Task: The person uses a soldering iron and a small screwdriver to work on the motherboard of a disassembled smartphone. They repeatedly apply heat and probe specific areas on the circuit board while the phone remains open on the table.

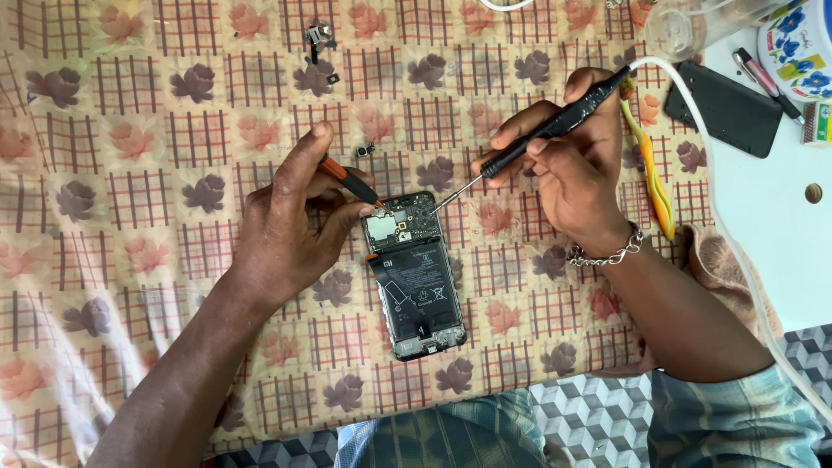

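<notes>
An opened smartphone (416, 282) lies face down on the flowered cloth, its back cover off, black battery and circuit board showing. My left hand (286, 221) rests beside the phone's upper left corner and holds an orange-handled tool (347, 180) whose tip touches the board. My right hand (576, 169) grips a black soldering iron (555, 126) like a pen. Its thin metal tip (451, 198) meets the board's top right area. A chain bracelet circles my right wrist.
Small loose phone parts (319, 39) and a tiny component (365, 151) lie on the cloth above the phone. At right are yellow-orange tweezers (654, 178), a white cable (728, 199), a black flat case (724, 108), a pen (763, 78) and a flowered container (802, 43).
</notes>
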